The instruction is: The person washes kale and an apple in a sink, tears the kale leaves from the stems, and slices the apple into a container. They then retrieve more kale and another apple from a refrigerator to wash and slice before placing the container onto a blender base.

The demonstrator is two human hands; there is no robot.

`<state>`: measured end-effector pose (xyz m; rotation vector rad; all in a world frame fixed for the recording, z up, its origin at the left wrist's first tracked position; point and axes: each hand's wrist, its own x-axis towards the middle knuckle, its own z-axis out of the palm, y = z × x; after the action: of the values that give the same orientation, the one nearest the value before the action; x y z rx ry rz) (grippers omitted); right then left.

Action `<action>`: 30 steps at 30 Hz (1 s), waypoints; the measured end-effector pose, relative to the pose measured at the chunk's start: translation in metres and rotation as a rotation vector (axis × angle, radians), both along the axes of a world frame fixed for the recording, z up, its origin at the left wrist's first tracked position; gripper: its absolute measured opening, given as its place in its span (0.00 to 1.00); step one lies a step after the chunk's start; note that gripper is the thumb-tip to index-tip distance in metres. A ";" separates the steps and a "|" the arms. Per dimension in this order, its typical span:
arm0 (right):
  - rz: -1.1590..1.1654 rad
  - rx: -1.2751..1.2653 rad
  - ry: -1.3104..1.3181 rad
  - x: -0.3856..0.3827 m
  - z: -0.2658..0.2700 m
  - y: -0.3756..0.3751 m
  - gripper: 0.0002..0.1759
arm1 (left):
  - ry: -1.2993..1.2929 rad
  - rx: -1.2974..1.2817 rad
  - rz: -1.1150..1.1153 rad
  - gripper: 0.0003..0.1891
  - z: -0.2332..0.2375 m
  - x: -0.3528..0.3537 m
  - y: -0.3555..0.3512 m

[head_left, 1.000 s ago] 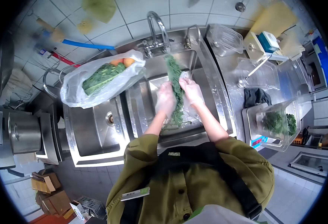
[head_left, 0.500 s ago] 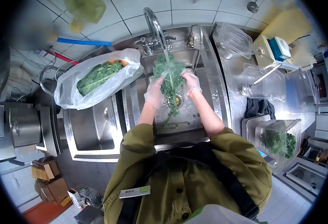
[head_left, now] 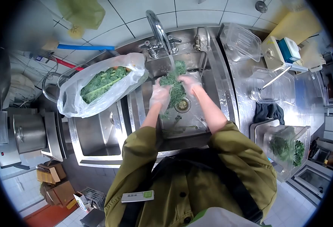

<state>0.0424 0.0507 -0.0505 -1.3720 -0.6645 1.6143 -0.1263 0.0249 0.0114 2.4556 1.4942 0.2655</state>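
Under the tap, left hand grips kale; right hand — fingers leaf-hidden.

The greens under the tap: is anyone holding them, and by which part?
Yes: the left hand grips the kale leaf by its left side, the right hand by its upper right edge.

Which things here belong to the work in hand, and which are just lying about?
In use: kale bunch, held in left hand and right hand; running faucet; sink; bag of kale; tub of kale.
Lying about: empty clear tubs; dark cloth; pot; cardboard boxes.
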 end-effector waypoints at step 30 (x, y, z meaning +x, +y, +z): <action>-0.318 -0.103 0.077 -0.019 -0.011 0.003 0.25 | -1.778 -1.567 0.541 0.17 0.010 0.009 -0.035</action>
<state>0.0237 0.0541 -0.0615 -1.4025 -0.3023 1.4517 -0.1172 -0.0105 0.0211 0.0979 0.6705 0.6786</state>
